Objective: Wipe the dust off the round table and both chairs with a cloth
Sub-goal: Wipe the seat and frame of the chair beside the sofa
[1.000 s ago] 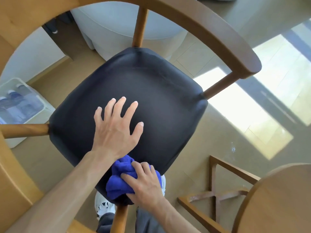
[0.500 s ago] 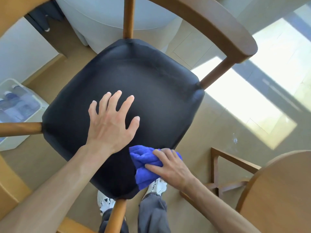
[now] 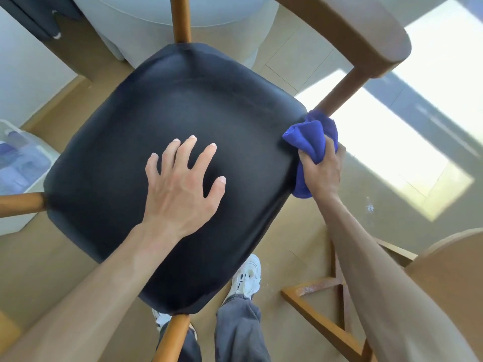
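Writing: no brand, label or lettering can be read on anything in view.
Chair: a wooden-framed chair with a black padded leather-like seat is seen from above, turned diamond-wise, one corner toward the person and the opposite corner away.
Seat surface: smooth, dark, faintly glossy, with rounded edges.
Cloth: a bunched blue microfibre cloth is pressed against the seat's right corner, beside the wooden post of the curved armrest.
Right hand: fingers are curled round the cloth, holding it at the seat edge.
Left hand: laid flat on the seat, fingers spread wide.
Table: a round wooden table is seen at lower right.
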Demonstrator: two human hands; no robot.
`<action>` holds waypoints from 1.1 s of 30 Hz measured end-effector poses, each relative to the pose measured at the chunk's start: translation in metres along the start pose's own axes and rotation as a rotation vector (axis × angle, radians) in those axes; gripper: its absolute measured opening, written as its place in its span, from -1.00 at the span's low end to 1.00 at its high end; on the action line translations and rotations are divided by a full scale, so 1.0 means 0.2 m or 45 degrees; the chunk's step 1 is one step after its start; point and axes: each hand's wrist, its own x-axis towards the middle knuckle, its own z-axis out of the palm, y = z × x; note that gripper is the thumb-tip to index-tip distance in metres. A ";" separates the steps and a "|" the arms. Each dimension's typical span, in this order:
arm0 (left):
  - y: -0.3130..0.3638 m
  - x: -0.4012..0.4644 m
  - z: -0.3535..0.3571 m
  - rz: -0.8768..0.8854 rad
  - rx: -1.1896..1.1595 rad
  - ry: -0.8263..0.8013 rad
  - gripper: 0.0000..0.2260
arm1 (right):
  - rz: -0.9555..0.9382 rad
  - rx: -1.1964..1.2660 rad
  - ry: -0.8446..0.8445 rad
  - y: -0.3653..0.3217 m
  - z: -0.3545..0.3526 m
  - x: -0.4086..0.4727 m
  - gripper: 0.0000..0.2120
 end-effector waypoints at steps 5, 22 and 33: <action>0.06 0.01 0.00 0.041 -0.010 -0.019 -0.43 | 0.216 0.188 0.032 -0.02 0.03 -0.13 -0.82; 0.04 -0.18 -0.03 0.127 -0.018 -0.018 -0.43 | 0.651 0.618 -0.008 -0.20 0.32 -1.46 -0.56; -0.06 -0.29 -0.09 0.067 -0.023 -0.036 -0.43 | 0.248 0.502 -0.557 -0.20 0.18 -1.80 -0.63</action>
